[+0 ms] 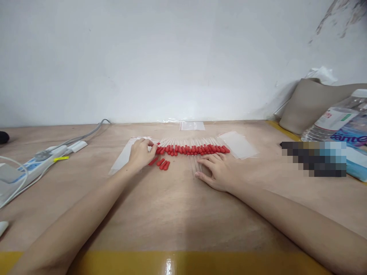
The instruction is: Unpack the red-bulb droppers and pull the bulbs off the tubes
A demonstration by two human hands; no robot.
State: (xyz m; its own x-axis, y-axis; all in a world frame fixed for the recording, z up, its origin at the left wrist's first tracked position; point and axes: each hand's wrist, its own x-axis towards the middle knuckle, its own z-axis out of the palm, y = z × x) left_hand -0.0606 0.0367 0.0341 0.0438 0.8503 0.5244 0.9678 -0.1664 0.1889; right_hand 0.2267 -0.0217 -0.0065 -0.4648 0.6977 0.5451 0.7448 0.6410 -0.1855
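Note:
A row of glass droppers with red rubber bulbs [195, 149] lies across the table, thin tubes pointing to the wall. My left hand [142, 153] is at the row's left end, thumb and forefinger closing on a red-bulbed dropper there. Several loose red rubber bulbs [163, 165] lie just in front, right of that hand. My right hand [219, 172] rests on the table below the row, thumb and fingers apart, fingertips at several clear glass tubes [195, 165] without bulbs. Its palm side is hidden.
Clear plastic bags lie left [122, 157] and right [239, 145] of the row, with a smaller bag [192, 126] by the wall. A power strip [31, 164] with cables is at left. Plastic bottles [332, 118] and a grey-brown container [301, 103] stand at right.

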